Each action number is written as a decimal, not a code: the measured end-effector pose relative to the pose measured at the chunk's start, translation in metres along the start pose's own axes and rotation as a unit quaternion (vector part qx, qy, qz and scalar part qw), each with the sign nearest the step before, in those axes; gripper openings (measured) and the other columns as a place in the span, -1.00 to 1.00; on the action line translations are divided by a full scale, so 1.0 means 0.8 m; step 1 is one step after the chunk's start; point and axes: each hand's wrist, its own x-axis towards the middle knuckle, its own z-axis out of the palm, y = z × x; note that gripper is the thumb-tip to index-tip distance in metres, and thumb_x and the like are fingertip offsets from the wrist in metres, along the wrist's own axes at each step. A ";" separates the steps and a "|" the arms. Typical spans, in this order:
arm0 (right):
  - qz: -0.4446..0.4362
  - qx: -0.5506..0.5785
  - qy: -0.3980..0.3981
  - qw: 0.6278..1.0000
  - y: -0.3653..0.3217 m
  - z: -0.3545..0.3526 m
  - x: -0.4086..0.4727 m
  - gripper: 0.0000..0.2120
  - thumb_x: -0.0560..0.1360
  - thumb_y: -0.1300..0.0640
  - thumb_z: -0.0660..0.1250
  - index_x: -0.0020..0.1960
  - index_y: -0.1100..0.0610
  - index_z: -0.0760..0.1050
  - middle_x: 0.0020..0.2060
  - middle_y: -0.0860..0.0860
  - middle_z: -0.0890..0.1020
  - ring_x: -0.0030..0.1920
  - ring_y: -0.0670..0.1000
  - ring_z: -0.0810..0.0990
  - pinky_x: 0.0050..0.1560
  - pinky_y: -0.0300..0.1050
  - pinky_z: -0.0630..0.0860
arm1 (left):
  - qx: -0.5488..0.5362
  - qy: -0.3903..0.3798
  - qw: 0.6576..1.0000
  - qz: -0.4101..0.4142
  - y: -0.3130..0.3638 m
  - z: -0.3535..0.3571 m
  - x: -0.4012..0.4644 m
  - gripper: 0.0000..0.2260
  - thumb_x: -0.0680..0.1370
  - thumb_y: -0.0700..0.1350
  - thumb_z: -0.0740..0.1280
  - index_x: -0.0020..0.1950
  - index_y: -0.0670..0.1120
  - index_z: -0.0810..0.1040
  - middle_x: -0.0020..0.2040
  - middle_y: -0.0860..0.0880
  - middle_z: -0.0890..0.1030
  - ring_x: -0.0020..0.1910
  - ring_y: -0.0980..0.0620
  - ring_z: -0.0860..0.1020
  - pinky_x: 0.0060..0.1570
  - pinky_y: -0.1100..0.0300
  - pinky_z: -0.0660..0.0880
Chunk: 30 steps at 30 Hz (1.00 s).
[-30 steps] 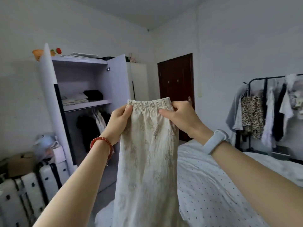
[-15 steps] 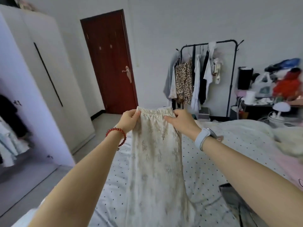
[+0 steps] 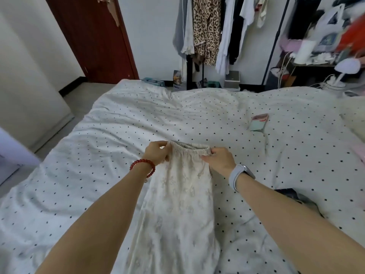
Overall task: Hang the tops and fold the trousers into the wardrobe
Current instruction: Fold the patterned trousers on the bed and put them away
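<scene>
Cream patterned trousers [image 3: 177, 204] lie lengthwise on the dotted white bed [image 3: 98, 155], elastic waistband away from me. My left hand [image 3: 158, 152], with a red bead bracelet on the wrist, pinches the waistband's left corner. My right hand [image 3: 219, 160], a pale watch on its wrist, grips the right corner. The legs run down toward me between my forearms. A wardrobe side [image 3: 29, 86] shows at the left edge; its inside is out of view.
A black clothes rail [image 3: 209, 32] hung with tops stands behind the bed, by a dark red door [image 3: 94, 36]. A cluttered desk with a white lamp [image 3: 345, 68] is at the right. A phone-like item [image 3: 258, 122] and a dark garment [image 3: 296, 196] lie on the bed.
I turned from the wardrobe to the bed and lowered the trousers from hanging in the air to lying flat on the cover, both hands still on the waistband.
</scene>
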 end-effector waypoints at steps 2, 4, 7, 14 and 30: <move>0.012 -0.002 -0.004 1.000 0.024 0.021 0.017 -0.71 0.46 0.07 0.38 -0.14 0.34 0.56 -0.40 0.06 0.46 -0.35 0.00 0.38 -0.31 -0.20 0.27 | -0.030 -0.036 0.999 -0.028 -0.025 0.012 0.021 -0.81 0.62 -0.07 0.19 -0.06 -0.09 0.56 -0.55 0.07 0.56 -0.60 0.13 0.37 -0.50 0.32 0.34; 0.002 -0.029 0.003 1.000 0.037 0.035 0.017 -0.71 0.48 0.04 0.35 -0.32 0.20 0.48 -0.48 -0.01 0.40 -0.43 -0.03 0.33 -0.37 -0.20 0.22 | -0.047 -0.063 0.996 -0.034 -0.042 0.013 0.023 -0.83 0.62 -0.08 0.19 0.00 -0.11 0.54 -0.45 0.07 0.62 -0.60 0.16 0.40 -0.55 0.34 0.30; -0.045 -0.073 0.051 0.995 0.057 0.052 -0.001 -0.63 0.48 0.01 0.35 -0.38 0.11 0.28 -0.51 -0.01 0.33 -0.46 0.00 0.27 -0.40 -0.17 0.20 | -0.103 -0.092 0.990 -0.031 -0.061 0.011 0.009 -0.90 0.60 -0.09 0.23 0.02 -0.07 0.52 -0.28 0.04 0.68 -0.50 0.12 0.52 -0.43 0.28 0.39; -0.243 -0.126 0.070 0.959 0.144 0.096 -0.106 -0.78 0.41 0.04 0.29 0.02 0.02 0.58 -0.40 -0.09 0.60 -0.48 -0.10 0.42 -0.50 -0.36 0.32 | -0.176 -0.184 0.964 -0.074 -0.136 0.014 -0.087 -0.66 0.29 -0.06 0.30 0.04 -0.10 0.50 -0.25 -0.15 0.65 -0.26 -0.04 0.65 -0.25 0.22 0.55; -0.144 -0.254 -0.046 0.955 0.223 0.156 -0.135 -0.59 0.57 0.12 0.08 0.40 0.12 0.32 -0.06 0.03 0.56 -0.11 0.04 0.55 -0.26 -0.16 0.41 | 0.376 0.117 0.888 0.237 -0.224 0.067 -0.107 -0.77 0.41 0.01 0.34 -0.13 -0.15 0.60 -0.05 -0.17 0.59 -0.07 -0.20 0.56 -0.22 0.05 0.49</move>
